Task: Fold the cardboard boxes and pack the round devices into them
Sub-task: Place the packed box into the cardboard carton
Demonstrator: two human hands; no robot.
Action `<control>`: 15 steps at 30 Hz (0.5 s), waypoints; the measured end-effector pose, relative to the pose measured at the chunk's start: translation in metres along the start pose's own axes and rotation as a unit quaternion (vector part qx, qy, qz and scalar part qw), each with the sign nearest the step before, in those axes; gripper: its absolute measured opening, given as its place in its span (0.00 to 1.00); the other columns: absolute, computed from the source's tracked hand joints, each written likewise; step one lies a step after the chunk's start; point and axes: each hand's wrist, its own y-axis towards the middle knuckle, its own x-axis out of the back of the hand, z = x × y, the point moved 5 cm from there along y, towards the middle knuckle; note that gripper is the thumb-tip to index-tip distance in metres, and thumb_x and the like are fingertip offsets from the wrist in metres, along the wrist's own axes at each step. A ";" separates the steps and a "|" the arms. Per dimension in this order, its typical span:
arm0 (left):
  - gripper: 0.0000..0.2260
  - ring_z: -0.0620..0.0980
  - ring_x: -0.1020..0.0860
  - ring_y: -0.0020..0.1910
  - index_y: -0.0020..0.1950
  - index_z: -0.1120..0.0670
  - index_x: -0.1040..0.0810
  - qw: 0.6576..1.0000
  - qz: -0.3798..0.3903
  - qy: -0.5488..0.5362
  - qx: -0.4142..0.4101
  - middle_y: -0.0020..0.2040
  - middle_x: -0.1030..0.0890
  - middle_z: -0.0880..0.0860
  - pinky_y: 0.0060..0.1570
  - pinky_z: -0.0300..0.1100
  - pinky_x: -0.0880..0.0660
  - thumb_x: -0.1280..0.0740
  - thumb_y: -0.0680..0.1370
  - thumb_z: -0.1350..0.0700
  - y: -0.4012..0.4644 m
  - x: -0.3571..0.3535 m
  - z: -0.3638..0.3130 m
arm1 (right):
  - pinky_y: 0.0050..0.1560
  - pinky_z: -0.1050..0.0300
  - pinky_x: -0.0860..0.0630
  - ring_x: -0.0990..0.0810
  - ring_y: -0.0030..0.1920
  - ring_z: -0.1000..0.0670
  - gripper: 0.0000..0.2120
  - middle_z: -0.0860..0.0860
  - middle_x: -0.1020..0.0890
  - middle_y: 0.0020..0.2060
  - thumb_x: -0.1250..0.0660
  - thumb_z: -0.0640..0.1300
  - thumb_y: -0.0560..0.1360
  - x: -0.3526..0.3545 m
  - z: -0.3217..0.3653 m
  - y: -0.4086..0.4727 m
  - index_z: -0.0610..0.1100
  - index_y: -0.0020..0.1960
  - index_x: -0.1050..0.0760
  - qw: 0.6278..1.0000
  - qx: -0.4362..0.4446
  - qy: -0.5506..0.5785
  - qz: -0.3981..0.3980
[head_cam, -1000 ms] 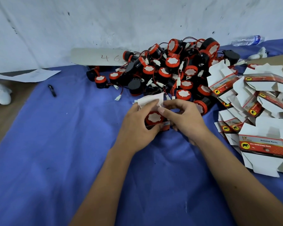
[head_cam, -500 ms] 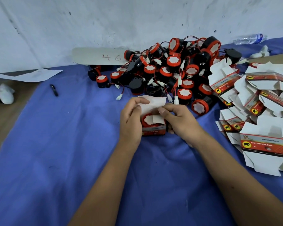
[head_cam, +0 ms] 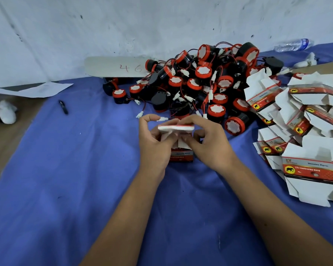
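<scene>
Far left of frame: we see a crumpled white cloth (head_cam: 6,114) on the bare brown surface, and a white paper sheet (head_cam: 37,89) above it.
Upper left: a small black pen (head_cam: 63,107) lies on the blue table cloth (head_cam: 65,189).
Upper centre: a pale flat board marked 46 (head_cam: 113,66) leans at the white wall.
Left hand (head_cam: 154,143): we see its fingers curled on the left side of the small red-and-white cardboard box (head_cam: 181,154), pinching a white flap.
Box, centre of frame: it stands on the cloth between both hands, its top flaps half folded; we cannot tell what is inside.
Right hand (head_cam: 208,143): curled on the box's right side, fingertips pressing the top flap.
Upper centre-right: a heap of black round devices with red caps (head_cam: 200,87), wires tangled, just behind the box.
Right edge: a pile of flat unfolded red-and-white cardboard boxes (head_cam: 306,131).
Upper right: a clear plastic bottle (head_cam: 293,44) lying down.
</scene>
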 end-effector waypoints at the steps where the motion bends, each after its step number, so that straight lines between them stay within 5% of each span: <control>1: 0.20 0.48 0.14 0.42 0.60 0.49 0.32 1.000 -0.002 0.010 -0.010 0.47 0.12 0.52 0.39 0.37 0.20 0.31 0.78 0.70 -0.001 -0.001 0.000 | 0.36 0.62 0.27 0.21 0.36 0.57 0.17 0.59 0.17 0.47 0.31 0.28 0.75 0.000 0.001 0.000 0.46 0.57 0.19 1.000 0.009 -0.016 0.005; 4: 0.14 0.49 0.14 0.46 0.56 0.52 0.27 0.995 -0.006 0.084 -0.050 0.48 0.13 0.51 0.43 0.42 0.18 0.35 0.77 0.69 0.000 -0.004 -0.002 | 0.46 0.51 0.22 0.18 0.46 0.53 0.11 0.56 0.17 0.47 0.29 0.37 0.76 0.000 0.000 0.000 0.45 0.57 0.18 0.999 0.005 -0.025 0.025; 6: 0.10 0.49 0.16 0.49 0.53 0.54 0.23 0.991 0.023 0.115 -0.060 0.49 0.14 0.51 0.47 0.45 0.19 0.35 0.76 0.67 0.002 -0.006 -0.002 | 0.44 0.47 0.23 0.20 0.42 0.50 0.09 0.52 0.17 0.45 0.30 0.47 0.79 0.001 0.000 -0.001 0.47 0.57 0.17 0.999 -0.002 -0.016 0.033; 9: 0.12 0.46 0.16 0.49 0.56 0.54 0.21 0.993 0.100 0.070 -0.005 0.51 0.14 0.49 0.45 0.37 0.21 0.36 0.74 0.63 0.005 -0.001 0.001 | 0.43 0.41 0.24 0.21 0.41 0.41 0.07 0.50 0.17 0.44 0.32 0.46 0.82 0.003 -0.003 0.000 0.47 0.54 0.16 1.000 -0.016 -0.009 0.010; 15: 0.20 0.53 0.18 0.62 0.51 0.50 0.18 0.979 0.196 0.004 0.053 0.63 0.16 0.50 0.55 0.48 0.19 0.40 0.66 0.66 0.008 0.014 -0.001 | 0.51 0.65 0.25 0.18 0.51 0.57 0.08 0.55 0.15 0.51 0.26 0.41 0.77 0.002 -0.008 0.002 0.45 0.56 0.14 0.999 0.005 -0.028 0.017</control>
